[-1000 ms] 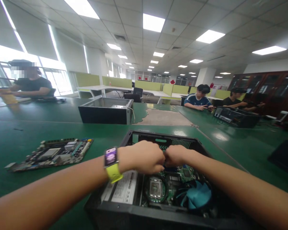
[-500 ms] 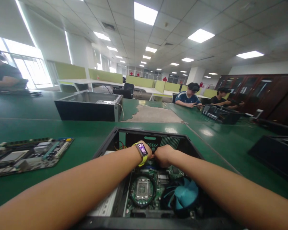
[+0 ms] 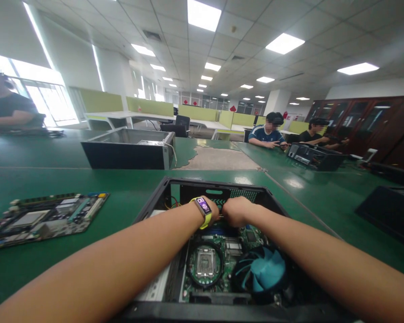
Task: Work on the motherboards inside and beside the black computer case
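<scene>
A black computer case (image 3: 151,202) lies open in front of me, with a green motherboard (image 3: 227,258) inside. My left hand (image 3: 212,208), below a watch with a yellow-green strap (image 3: 207,220), reaches in over the far part of the board. Close beside it, my right hand (image 3: 236,211) is closed with its knuckles up. The fingers of both are curled, and whatever they grip between them is hidden. Nearer to me are the bare CPU socket (image 3: 206,264) and a cooling fan with teal blades (image 3: 264,269).
Another motherboard (image 3: 43,220) lies on the green table (image 3: 121,184) at left. An empty-looking case (image 3: 128,150) stands farther back. At right are a dark panel or case (image 3: 390,211) and another computer case (image 3: 314,156), near two people. A third person sits far left.
The view has shifted slightly, so the case and hands appear a little farther right. Both hands stay close together over the far part of the board, still closed.
</scene>
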A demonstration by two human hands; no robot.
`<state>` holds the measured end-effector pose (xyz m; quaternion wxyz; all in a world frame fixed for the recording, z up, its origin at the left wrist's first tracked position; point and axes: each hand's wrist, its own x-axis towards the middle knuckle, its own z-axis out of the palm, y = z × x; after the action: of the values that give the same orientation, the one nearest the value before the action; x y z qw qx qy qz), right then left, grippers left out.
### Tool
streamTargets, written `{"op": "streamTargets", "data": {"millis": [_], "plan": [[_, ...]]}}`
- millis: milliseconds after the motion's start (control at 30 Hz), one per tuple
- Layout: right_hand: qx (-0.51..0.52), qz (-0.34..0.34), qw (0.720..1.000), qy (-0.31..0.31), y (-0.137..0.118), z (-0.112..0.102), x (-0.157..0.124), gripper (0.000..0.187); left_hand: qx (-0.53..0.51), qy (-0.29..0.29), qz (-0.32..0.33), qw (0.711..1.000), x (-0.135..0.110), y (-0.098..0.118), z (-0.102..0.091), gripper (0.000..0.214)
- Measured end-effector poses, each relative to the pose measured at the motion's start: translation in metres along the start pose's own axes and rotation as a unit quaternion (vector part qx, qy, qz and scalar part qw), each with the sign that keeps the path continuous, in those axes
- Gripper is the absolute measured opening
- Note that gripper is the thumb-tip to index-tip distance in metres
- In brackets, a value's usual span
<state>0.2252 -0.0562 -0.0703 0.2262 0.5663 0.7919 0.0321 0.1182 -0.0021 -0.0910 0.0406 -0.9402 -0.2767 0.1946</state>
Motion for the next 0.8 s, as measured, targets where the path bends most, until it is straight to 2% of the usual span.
{"op": "streamTargets", "data": {"millis": [100,367,633,800], "plan": [[-0.001,-0.004,1.0,0.002,0.002,0.001,0.001,0.028,0.038,-0.047,-0.006,0.998,-0.009,0.005,-0.011,0.034],[0.011,-0.012,1.0,-0.011,0.003,0.001,-0.001,0.028,0.068,-0.097,-0.002,0.993,-0.021,0.01,-0.026,0.049],[0.017,0.02,0.999,-0.026,-0.001,0.005,0.001,0.034,0.067,-0.093,0.004,0.993,-0.02,0.014,-0.026,0.045],[0.017,0.013,1.0,-0.023,-0.001,0.005,0.001,0.032,0.058,-0.086,0.014,0.994,-0.018,0.013,-0.023,0.041]]}}
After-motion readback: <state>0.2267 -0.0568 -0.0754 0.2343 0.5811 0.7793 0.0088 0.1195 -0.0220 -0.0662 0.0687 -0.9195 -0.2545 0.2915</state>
